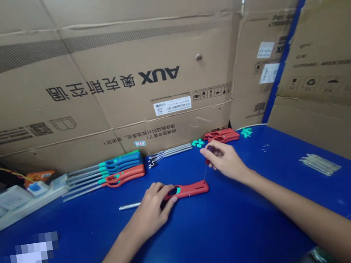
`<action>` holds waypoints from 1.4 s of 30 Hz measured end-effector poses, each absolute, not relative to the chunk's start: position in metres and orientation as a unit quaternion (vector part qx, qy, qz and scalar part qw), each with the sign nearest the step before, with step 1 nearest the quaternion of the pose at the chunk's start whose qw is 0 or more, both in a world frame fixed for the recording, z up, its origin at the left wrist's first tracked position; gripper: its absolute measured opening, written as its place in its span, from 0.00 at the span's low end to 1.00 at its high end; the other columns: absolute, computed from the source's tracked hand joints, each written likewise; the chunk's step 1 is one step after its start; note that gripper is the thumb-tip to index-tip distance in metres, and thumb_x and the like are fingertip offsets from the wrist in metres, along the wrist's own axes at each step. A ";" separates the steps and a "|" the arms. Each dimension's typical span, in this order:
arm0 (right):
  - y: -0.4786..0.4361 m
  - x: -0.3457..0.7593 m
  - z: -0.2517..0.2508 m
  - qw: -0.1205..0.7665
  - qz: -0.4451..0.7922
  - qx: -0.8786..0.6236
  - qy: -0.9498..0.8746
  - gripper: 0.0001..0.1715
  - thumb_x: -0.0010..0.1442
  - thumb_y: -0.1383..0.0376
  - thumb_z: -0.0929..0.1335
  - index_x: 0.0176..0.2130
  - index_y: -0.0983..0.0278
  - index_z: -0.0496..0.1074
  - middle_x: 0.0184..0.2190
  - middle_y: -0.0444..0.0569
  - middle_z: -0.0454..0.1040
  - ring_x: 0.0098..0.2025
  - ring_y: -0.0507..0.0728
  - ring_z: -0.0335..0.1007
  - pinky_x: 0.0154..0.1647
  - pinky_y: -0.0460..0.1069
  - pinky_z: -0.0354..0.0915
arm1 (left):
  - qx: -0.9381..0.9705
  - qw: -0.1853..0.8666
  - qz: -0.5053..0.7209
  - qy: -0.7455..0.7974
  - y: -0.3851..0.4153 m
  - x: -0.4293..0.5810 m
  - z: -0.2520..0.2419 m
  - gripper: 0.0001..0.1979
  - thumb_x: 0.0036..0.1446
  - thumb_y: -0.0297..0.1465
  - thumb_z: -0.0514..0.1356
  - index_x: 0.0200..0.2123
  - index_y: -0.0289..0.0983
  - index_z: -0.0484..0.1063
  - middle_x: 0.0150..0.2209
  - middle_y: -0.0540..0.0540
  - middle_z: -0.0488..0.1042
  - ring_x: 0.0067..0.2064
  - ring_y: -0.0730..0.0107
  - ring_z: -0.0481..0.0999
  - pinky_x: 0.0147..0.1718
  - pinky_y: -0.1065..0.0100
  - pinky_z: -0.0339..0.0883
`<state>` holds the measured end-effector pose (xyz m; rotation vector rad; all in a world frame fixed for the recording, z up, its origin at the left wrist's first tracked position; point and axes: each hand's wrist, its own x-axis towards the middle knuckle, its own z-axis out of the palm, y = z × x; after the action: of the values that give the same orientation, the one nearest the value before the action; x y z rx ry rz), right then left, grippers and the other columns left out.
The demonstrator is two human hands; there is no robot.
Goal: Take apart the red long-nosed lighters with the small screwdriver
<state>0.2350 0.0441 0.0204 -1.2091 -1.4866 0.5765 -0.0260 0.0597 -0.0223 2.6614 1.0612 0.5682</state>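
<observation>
A red long-nosed lighter (191, 189) lies flat on the blue table, its metal tube pointing left and a green trigger showing near the middle. My left hand (156, 205) is closed around its trigger end and presses it to the table. In my right hand (226, 159) is a screwdriver (209, 149) with a dark red handle, gripped in the fingers. Its thin shaft slants down, and the tip meets the right end of the red body. Whether the tip sits in a screw is too small to tell.
Assembled lighters (124, 168) in blue and red are stacked at back left beside a white power strip (26, 205). Metal tubes (178, 149), green pieces (246, 132) and red casings (224, 135) line the back. Clear sticks (320, 165) lie right. Cardboard (103, 50) walls the table.
</observation>
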 end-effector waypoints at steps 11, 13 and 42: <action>0.037 0.228 0.024 0.518 0.181 -0.485 -0.681 0.11 0.56 0.58 0.71 0.37 0.62 0.73 0.29 0.46 0.74 0.29 0.54 0.72 0.31 0.49 0.71 | 0.909 0.113 0.167 0.364 0.058 -0.024 -0.022 0.15 0.67 0.36 0.50 0.44 0.39 0.75 0.41 0.42 0.69 0.43 0.60 0.69 0.45 0.57 0.65; 0.034 0.226 0.025 0.511 0.196 -0.455 -0.702 0.16 0.58 0.63 0.69 0.47 0.61 0.71 0.33 0.47 0.75 0.34 0.54 0.74 0.37 0.50 0.72 | 0.909 0.113 0.166 0.365 0.059 -0.023 -0.022 0.15 0.67 0.36 0.49 0.44 0.39 0.75 0.41 0.42 0.69 0.43 0.60 0.69 0.45 0.57 0.65; 0.030 0.232 0.019 0.533 0.097 -0.354 -0.762 0.14 0.59 0.73 0.64 0.44 0.61 0.71 0.38 0.48 0.75 0.37 0.54 0.73 0.41 0.51 0.71 | 0.900 0.140 0.151 0.384 0.052 0.067 -0.008 0.10 0.55 0.36 0.62 0.38 0.38 0.71 0.40 0.43 0.73 0.43 0.56 0.71 0.43 0.57 0.65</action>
<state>0.2317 0.0300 0.0194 -0.8448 -1.8175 0.2306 0.0674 0.0524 -0.0083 2.5995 1.1103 0.4362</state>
